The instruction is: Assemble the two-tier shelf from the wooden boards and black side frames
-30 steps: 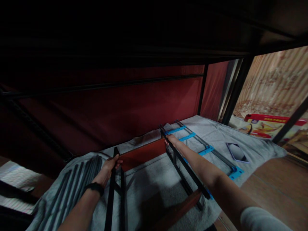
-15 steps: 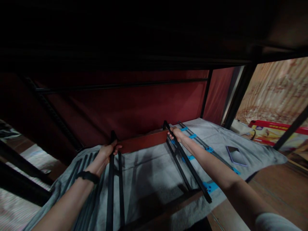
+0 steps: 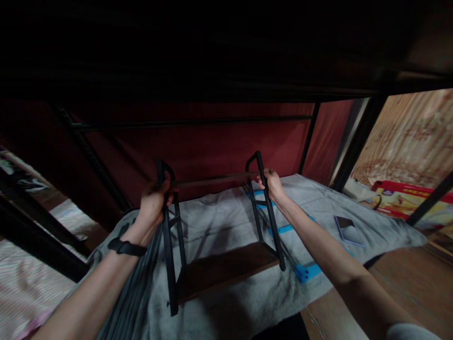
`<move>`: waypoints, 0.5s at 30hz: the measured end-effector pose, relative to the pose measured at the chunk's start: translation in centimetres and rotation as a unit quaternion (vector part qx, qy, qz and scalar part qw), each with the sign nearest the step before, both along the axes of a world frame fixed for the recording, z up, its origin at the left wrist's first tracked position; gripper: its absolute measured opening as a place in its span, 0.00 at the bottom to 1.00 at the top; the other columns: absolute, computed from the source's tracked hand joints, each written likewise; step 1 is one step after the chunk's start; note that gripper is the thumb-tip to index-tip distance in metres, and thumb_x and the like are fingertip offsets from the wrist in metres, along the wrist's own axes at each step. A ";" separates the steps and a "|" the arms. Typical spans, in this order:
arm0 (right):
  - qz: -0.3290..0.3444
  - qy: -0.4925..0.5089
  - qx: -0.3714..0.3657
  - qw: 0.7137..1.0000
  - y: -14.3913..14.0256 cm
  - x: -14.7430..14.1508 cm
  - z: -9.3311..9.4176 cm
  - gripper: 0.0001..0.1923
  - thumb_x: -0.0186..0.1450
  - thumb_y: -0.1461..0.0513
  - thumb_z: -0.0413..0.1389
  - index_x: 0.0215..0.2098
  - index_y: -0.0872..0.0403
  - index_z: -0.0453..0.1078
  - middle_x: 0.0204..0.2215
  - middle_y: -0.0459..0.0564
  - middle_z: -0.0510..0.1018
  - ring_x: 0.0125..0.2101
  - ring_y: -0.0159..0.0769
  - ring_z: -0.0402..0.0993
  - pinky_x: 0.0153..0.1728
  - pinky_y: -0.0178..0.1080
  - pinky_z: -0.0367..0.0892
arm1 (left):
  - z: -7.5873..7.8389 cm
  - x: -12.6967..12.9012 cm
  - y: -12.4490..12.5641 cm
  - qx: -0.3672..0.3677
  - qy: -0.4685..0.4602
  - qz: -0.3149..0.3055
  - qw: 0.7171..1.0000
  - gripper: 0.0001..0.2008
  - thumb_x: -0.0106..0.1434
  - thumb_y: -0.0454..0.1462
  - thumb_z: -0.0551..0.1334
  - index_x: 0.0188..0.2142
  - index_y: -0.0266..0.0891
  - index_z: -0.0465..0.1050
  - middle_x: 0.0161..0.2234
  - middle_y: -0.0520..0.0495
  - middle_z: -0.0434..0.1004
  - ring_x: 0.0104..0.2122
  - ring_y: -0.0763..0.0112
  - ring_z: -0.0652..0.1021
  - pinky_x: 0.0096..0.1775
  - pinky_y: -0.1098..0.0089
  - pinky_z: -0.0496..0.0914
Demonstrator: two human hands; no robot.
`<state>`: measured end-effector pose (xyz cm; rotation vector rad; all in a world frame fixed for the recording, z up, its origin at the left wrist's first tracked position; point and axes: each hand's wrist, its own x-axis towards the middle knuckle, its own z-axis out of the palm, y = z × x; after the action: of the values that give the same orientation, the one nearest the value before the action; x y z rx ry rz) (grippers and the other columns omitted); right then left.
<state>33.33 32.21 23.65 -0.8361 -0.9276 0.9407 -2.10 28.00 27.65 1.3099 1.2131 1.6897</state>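
Note:
A small shelf has two black metal side frames and brown boards between them. My left hand [image 3: 154, 205] is closed around the upper part of the left side frame [image 3: 170, 269]. Level with it, my right hand [image 3: 273, 183] grips the right side frame [image 3: 272, 224]. The lower board [image 3: 230, 269] spans the frames near me. At hand height the upper board [image 3: 219, 180] shows almost edge-on. Beneath the shelf lies a grey blanket [image 3: 212, 208]. Dark tubes with blue plastic connectors [image 3: 307, 273] lie beside the right frame, partly hidden by my forearm.
A phone [image 3: 348, 230] rests on the blanket at the right. Several grey tubes [image 3: 136, 288] lie along the left. Black bed-frame posts [image 3: 359, 141] stand around, with a dark surface overhead and a red panel [image 3: 212, 146] behind. A red and yellow box [image 3: 403, 200] is far right.
Both hands have raised and tilted the shelf. Its upper end is higher, the upper board has turned nearly edge-on, and the lower board now shows its broad face.

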 end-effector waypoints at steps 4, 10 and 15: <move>-0.022 0.015 0.065 0.998 -1.7 -0.1 -0.6 0.09 0.65 0.57 0.53 0.31 0.50 0.56 0.21 0.42 0.71 0.15 0.24 0.60 0.12 0.27 0.54 | -0.4 0.7 -1.9 0.041 -0.010 0.014 0.999 0.12 0.55 0.44 0.65 0.29 0.40 0.65 0.19 0.53 0.71 0.14 0.80 0.61 0.16 0.74 0.52; -0.038 0.026 0.087 0.995 -3.5 0.0 0.1 0.10 0.65 0.56 0.53 0.31 0.49 0.56 0.20 0.40 0.69 0.14 0.25 0.59 0.11 0.26 0.53 | -0.1 1.2 -3.4 0.089 -0.033 0.033 0.995 0.12 0.56 0.41 0.65 0.29 0.39 0.63 0.22 0.53 0.75 0.14 0.81 0.62 0.16 0.76 0.53; -0.052 0.041 0.130 0.989 -4.0 -0.1 0.2 0.14 0.61 0.52 0.57 0.31 0.49 0.58 0.20 0.39 0.70 0.14 0.24 0.60 0.11 0.26 0.53 | -1.0 1.3 -3.7 0.110 -0.026 0.036 0.993 0.12 0.58 0.42 0.65 0.31 0.40 0.62 0.22 0.54 0.75 0.15 0.81 0.64 0.17 0.77 0.56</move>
<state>33.24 28.22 23.81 -0.6124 -0.9036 0.7399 -0.83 24.29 26.67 1.3561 1.0793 1.9410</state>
